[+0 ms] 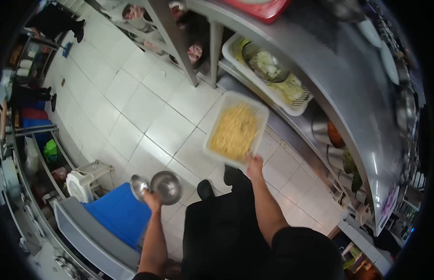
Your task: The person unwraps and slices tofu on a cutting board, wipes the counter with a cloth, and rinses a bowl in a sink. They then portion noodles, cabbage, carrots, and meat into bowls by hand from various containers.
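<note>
My right hand (255, 164) grips the near edge of a white plastic basket (262, 122) filled with yellow, shredded-looking food (234, 132). The basket hangs over the tiled floor, in front of my shoes. On the left, my left hand (152, 199) is closed on metal bowls: a round steel bowl (166, 187) lies to the right of the fingers and a smaller, shallower one (139, 185) to their left. Both bowls are held above the floor, beside a blue sheet.
A steel counter (315, 70) curves along the right, with a white basket of cut cabbage (298, 111) on its lower shelf. At lower left are a blue sheet (119, 212), a grey bin (93, 238) and a white stool (81, 183). Two people's legs (77, 30) show upper left.
</note>
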Action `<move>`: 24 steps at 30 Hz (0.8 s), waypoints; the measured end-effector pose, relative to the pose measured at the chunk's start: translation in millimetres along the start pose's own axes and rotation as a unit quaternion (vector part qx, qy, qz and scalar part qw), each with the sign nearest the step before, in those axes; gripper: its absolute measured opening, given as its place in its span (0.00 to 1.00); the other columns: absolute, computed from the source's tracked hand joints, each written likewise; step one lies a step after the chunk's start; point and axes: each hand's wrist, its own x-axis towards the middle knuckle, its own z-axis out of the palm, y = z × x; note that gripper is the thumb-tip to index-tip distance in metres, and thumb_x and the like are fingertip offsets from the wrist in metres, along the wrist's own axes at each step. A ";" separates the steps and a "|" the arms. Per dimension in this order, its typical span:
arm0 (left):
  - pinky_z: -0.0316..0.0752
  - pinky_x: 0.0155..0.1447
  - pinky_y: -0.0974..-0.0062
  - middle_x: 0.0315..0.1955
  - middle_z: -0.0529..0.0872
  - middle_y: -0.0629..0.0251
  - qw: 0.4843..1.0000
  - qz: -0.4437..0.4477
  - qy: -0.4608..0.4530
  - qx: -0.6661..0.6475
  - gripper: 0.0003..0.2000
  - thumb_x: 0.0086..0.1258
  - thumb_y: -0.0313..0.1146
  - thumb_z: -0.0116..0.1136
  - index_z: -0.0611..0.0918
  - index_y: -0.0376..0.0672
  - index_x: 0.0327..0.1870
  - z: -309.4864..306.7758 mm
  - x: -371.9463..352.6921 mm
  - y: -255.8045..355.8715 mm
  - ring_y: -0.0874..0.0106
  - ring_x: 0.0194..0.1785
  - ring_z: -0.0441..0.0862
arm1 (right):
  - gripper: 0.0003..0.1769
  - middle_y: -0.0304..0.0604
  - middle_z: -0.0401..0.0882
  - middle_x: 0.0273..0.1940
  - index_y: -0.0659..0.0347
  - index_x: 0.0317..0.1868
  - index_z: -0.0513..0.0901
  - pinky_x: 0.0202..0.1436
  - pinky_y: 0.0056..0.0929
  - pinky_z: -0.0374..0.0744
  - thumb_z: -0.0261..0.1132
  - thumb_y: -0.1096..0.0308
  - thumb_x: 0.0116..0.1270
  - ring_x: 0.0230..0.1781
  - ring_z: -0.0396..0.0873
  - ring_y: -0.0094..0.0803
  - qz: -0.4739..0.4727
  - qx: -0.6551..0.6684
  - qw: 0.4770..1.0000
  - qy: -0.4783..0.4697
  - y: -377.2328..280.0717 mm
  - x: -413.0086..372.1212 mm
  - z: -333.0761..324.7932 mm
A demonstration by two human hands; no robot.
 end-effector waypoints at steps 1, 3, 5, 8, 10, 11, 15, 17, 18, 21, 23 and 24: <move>0.71 0.58 0.60 0.45 0.81 0.33 1.000 0.001 -0.018 0.001 0.23 0.57 0.19 0.49 0.73 0.22 0.57 -10.7 -1.5 33.6 0.46 0.53 0.80 | 0.06 0.37 0.79 0.33 0.63 0.39 0.80 0.30 0.29 0.75 0.62 0.78 0.61 0.28 0.76 0.24 0.019 -0.024 0.999 -0.029 2.2 -46.1 -13.2; 0.71 0.60 0.60 0.47 0.81 0.32 0.996 0.044 -0.055 -0.062 0.23 0.58 0.18 0.48 0.73 0.22 0.58 -46.0 -7.2 116.0 0.45 0.55 0.79 | 0.10 0.43 0.83 0.36 0.69 0.43 0.81 0.36 0.33 0.80 0.64 0.77 0.60 0.33 0.80 0.30 0.117 -0.063 0.991 -0.026 -35.0 -141.0 -19.5; 0.72 0.58 0.60 0.46 0.81 0.33 0.980 0.149 -0.056 -0.118 0.21 0.60 0.19 0.48 0.73 0.22 0.56 -105.0 -23.6 188.5 0.43 0.54 0.79 | 0.10 0.42 0.84 0.37 0.68 0.44 0.83 0.35 0.32 0.80 0.62 0.80 0.61 0.32 0.81 0.29 0.119 -0.012 0.991 -0.058 -86.3 -219.6 -22.3; 0.73 0.55 0.61 0.45 0.81 0.34 0.963 0.218 -0.089 -0.128 0.19 0.60 0.19 0.49 0.73 0.22 0.54 -207.4 -47.4 291.7 0.44 0.51 0.81 | 0.12 0.43 0.85 0.39 0.68 0.44 0.83 0.36 0.32 0.81 0.61 0.82 0.60 0.34 0.83 0.31 0.085 0.049 0.989 -0.107 -177.2 -292.9 -19.3; 0.74 0.51 0.61 0.44 0.81 0.35 0.936 0.314 -0.036 -0.155 0.17 0.61 0.20 0.49 0.73 0.23 0.52 -243.1 -48.4 319.2 0.45 0.48 0.82 | 0.13 0.46 0.86 0.41 0.69 0.45 0.83 0.37 0.32 0.83 0.61 0.84 0.60 0.34 0.84 0.32 0.039 0.101 0.990 -0.092 -258.4 -330.8 -15.2; 0.74 0.50 0.61 0.44 0.82 0.35 0.935 0.303 -0.058 -0.176 0.17 0.62 0.20 0.49 0.73 0.23 0.53 -266.5 -58.0 349.6 0.45 0.47 0.81 | 0.13 0.46 0.86 0.42 0.68 0.46 0.83 0.38 0.32 0.83 0.61 0.84 0.60 0.35 0.85 0.32 0.020 0.121 0.990 -0.069 -292.6 -336.4 -14.3; 0.73 0.57 0.62 0.47 0.81 0.35 0.924 0.302 -0.038 -0.232 0.16 0.64 0.20 0.48 0.73 0.25 0.53 -298.2 -76.3 427.6 0.44 0.51 0.80 | 0.13 0.43 0.83 0.35 0.69 0.44 0.82 0.36 0.30 0.81 0.60 0.81 0.57 0.32 0.82 0.31 -0.088 0.010 0.996 -0.029 -399.3 -289.1 -47.7; 0.72 0.60 0.62 0.49 0.80 0.36 0.885 0.389 0.114 -0.231 0.15 0.65 0.19 0.47 0.73 0.26 0.53 -304.5 -73.0 447.9 0.45 0.54 0.79 | 0.13 0.43 0.83 0.36 0.70 0.43 0.82 0.35 0.30 0.80 0.60 0.81 0.56 0.33 0.82 0.30 -0.143 -0.020 0.989 -0.015 -432.0 -236.1 -63.6; 0.70 0.63 0.62 0.51 0.80 0.36 0.825 0.458 0.247 -0.219 0.14 0.66 0.19 0.47 0.73 0.27 0.52 -305.9 -75.6 452.5 0.45 0.57 0.78 | 0.12 0.43 0.83 0.36 0.70 0.42 0.82 0.36 0.30 0.80 0.61 0.80 0.56 0.34 0.82 0.30 -0.150 -0.048 0.987 -0.019 -446.4 -212.5 -75.2; 0.72 0.62 0.59 0.52 0.80 0.39 0.764 0.474 0.367 -0.237 0.19 0.64 0.19 0.46 0.74 0.29 0.57 -301.0 -24.0 429.1 0.44 0.58 0.77 | 0.12 0.46 0.84 0.36 0.72 0.43 0.83 0.39 0.37 0.80 0.63 0.76 0.58 0.33 0.82 0.37 -0.132 -0.148 0.978 -0.059 -475.0 -157.0 -110.9; 0.75 0.60 0.60 0.52 0.81 0.42 0.757 0.452 0.364 -0.299 0.19 0.62 0.19 0.44 0.75 0.29 0.55 -308.0 -29.2 443.1 0.47 0.57 0.79 | 0.17 0.51 0.84 0.41 0.70 0.48 0.81 0.44 0.41 0.79 0.65 0.74 0.58 0.39 0.82 0.44 -0.149 -0.390 0.908 -0.033 -514.1 -144.2 -116.9; 0.76 0.58 0.60 0.51 0.81 0.44 0.747 0.457 0.355 -0.328 0.19 0.62 0.18 0.43 0.75 0.29 0.54 -325.6 -44.3 457.6 0.50 0.56 0.80 | 0.22 0.56 0.83 0.46 0.69 0.53 0.80 0.50 0.45 0.78 0.67 0.71 0.57 0.46 0.82 0.50 -0.150 -0.607 0.780 -0.010 -529.4 -146.5 -119.0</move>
